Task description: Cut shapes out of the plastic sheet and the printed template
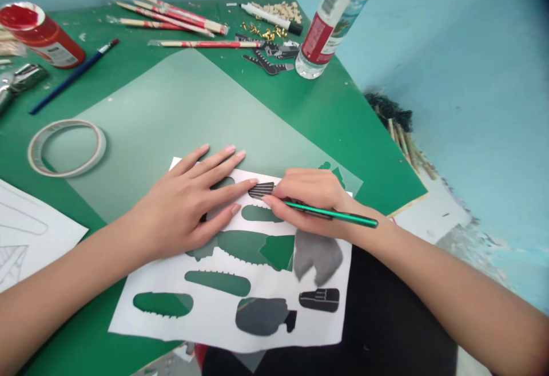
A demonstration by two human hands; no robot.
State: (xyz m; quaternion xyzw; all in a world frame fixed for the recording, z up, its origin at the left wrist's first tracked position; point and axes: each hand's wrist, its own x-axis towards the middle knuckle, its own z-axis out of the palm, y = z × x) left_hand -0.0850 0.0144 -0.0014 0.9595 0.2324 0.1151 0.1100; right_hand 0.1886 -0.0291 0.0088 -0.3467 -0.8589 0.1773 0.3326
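Head view: I have the right hand [315,198] pinching a green pen-like tool [343,217], while the left hand [180,210], fingers spread, rests on the cut-out sheet [210,321] beneath both. It looks light, limp, tearable; I'd hold its margins. Tape roll [100,147] left of the left fingers, bottle [319,38] beyond the right.

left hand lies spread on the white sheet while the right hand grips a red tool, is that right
Not quite: the head view shows the tool in the right hand is green, not red. The left hand does lie spread on the white sheet.
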